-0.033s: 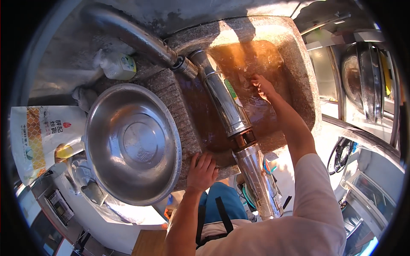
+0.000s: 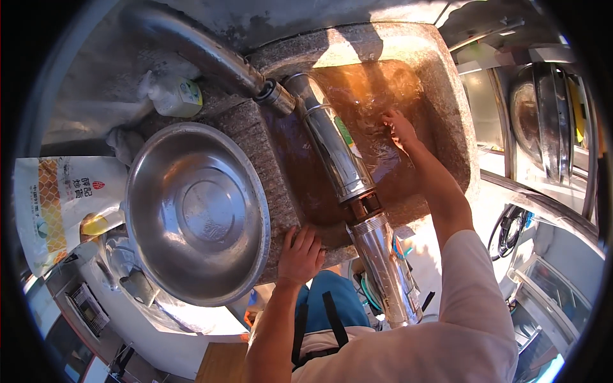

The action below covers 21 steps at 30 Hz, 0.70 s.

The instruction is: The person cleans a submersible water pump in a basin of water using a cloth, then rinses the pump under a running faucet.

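Observation:
Across a stone sink (image 2: pixel 465 127) lies a long stainless steel cylinder (image 2: pixel 335 150) with a green label, looking like a submersible well pump; its near end juts past the front rim. Brown, rippling water (image 2: pixel 377 89) fills the basin. My right hand (image 2: pixel 400 131) is at the water to the right of the cylinder, fingers loosely bent and apart, with nothing visible in them. On the front left rim, my left hand (image 2: pixel 301 255) rests with its fingers spread, between the cylinder and a wide steel basin (image 2: pixel 207 207).
A thick metal pipe (image 2: pixel 198 48) meets the cylinder's far end. A white bottle (image 2: pixel 175 96) stands behind the basin, and a printed bag (image 2: pixel 70 204) lies left of it. Round metal pans (image 2: pixel 539 121) are racked at right, above a coiled black cable (image 2: pixel 507 233).
My right hand has shifted slightly to the right over the water. My left hand stays on the rim.

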Each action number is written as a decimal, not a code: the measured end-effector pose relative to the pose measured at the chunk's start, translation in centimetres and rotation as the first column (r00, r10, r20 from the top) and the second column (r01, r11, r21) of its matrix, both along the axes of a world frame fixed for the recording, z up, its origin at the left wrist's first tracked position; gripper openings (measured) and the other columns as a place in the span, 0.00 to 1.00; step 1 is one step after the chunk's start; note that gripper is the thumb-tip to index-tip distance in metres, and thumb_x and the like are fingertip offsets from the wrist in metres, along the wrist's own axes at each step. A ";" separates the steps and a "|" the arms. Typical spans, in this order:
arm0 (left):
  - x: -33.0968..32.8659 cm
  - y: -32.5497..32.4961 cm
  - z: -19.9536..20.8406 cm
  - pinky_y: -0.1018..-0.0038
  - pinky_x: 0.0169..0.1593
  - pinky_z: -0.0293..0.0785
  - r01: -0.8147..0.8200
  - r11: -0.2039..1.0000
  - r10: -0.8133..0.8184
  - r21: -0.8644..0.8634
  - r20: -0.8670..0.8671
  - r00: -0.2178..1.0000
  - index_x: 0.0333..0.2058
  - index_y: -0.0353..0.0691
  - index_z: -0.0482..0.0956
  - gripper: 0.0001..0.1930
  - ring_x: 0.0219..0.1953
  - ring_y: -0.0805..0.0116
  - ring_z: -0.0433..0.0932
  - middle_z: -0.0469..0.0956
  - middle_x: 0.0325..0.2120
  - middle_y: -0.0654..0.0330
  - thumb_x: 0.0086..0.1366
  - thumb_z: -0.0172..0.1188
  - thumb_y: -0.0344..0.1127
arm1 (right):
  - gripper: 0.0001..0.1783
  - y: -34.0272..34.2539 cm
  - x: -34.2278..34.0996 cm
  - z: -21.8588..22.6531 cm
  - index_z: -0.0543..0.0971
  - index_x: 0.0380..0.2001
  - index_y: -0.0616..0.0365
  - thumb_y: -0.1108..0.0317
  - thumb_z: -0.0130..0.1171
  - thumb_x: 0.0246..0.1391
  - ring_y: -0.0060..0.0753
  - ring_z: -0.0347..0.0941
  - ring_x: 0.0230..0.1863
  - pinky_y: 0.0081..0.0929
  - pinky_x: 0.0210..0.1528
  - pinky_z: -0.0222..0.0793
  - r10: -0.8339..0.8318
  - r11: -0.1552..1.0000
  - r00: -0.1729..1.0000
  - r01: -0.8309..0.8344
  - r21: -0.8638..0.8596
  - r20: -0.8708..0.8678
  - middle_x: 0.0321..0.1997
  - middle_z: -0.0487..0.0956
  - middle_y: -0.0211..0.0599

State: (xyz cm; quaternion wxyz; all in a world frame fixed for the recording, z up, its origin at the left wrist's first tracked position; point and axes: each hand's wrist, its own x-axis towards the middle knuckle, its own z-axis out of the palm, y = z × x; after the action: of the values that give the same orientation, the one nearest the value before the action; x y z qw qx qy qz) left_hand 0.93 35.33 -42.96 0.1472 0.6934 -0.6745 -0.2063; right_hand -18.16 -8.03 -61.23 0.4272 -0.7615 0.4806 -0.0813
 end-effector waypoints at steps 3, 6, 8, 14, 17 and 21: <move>-0.3 -0.2 -0.4 0.47 0.65 0.54 0.016 1.000 -0.016 -0.013 -0.005 1.000 0.43 0.35 0.75 0.17 0.59 0.52 0.66 0.71 0.50 0.49 0.63 0.51 0.42 | 0.10 2.1 -5.2 4.6 0.80 0.34 0.59 0.73 0.53 0.48 0.50 0.72 0.48 0.39 0.47 0.73 -0.016 0.838 0.882 -0.245 -0.488 -0.471 0.47 0.75 0.45; -0.9 -1.0 -0.5 0.47 0.65 0.53 0.019 0.999 -0.021 -0.025 -0.054 0.998 0.42 0.35 0.75 0.16 0.59 0.52 0.65 0.71 0.50 0.49 0.63 0.51 0.42 | 0.11 4.0 -11.3 7.0 0.81 0.36 0.55 0.72 0.52 0.51 0.53 0.71 0.51 0.44 0.48 0.74 -0.026 0.898 0.661 -0.315 -0.309 -0.750 0.47 0.76 0.43; -1.0 -1.1 -0.2 0.48 0.66 0.53 0.015 0.999 -0.016 -0.029 -0.030 0.999 0.42 0.35 0.75 0.16 0.59 0.52 0.65 0.71 0.50 0.49 0.62 0.52 0.41 | 0.12 5.4 -14.0 7.6 0.82 0.38 0.51 0.71 0.52 0.53 0.54 0.71 0.53 0.46 0.48 0.74 0.027 0.940 0.493 -0.308 -0.145 -0.870 0.47 0.77 0.40; -0.3 -0.1 -0.5 0.48 0.66 0.51 0.010 1.000 -0.011 0.025 0.013 1.000 0.44 0.35 0.74 0.17 0.60 0.51 0.65 0.70 0.51 0.49 0.62 0.52 0.40 | 0.10 5.3 -11.1 11.6 0.83 0.36 0.53 0.71 0.55 0.52 0.54 0.76 0.45 0.42 0.46 0.74 0.389 0.889 0.661 -0.451 0.074 -0.642 0.41 0.81 0.47; -1.4 -0.9 -0.5 0.48 0.66 0.51 0.044 0.999 -0.044 -0.013 -0.006 0.999 0.44 0.35 0.74 0.17 0.60 0.51 0.64 0.69 0.51 0.48 0.64 0.50 0.41 | 0.19 -2.4 -14.3 12.8 0.83 0.40 0.51 0.78 0.53 0.44 0.48 0.75 0.50 0.38 0.51 0.71 0.049 0.996 0.990 -0.057 -0.063 -0.132 0.48 0.80 0.47; -1.0 -0.8 -0.5 0.48 0.68 0.50 0.036 0.999 -0.036 -0.005 0.034 0.999 0.45 0.35 0.73 0.17 0.59 0.50 0.64 0.69 0.51 0.48 0.66 0.47 0.42 | 0.18 -3.1 -12.8 17.6 0.77 0.50 0.65 0.79 0.53 0.56 0.22 0.75 0.34 0.18 0.38 0.69 -0.001 0.985 0.998 0.012 0.172 -0.062 0.36 0.81 0.32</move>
State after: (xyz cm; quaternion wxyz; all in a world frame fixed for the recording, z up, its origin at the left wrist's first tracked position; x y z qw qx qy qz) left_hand -0.11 34.54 -43.47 0.1337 0.6843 -0.6897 -0.1953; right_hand -30.92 -11.10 -43.58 0.4762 -0.7223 0.5013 -0.0170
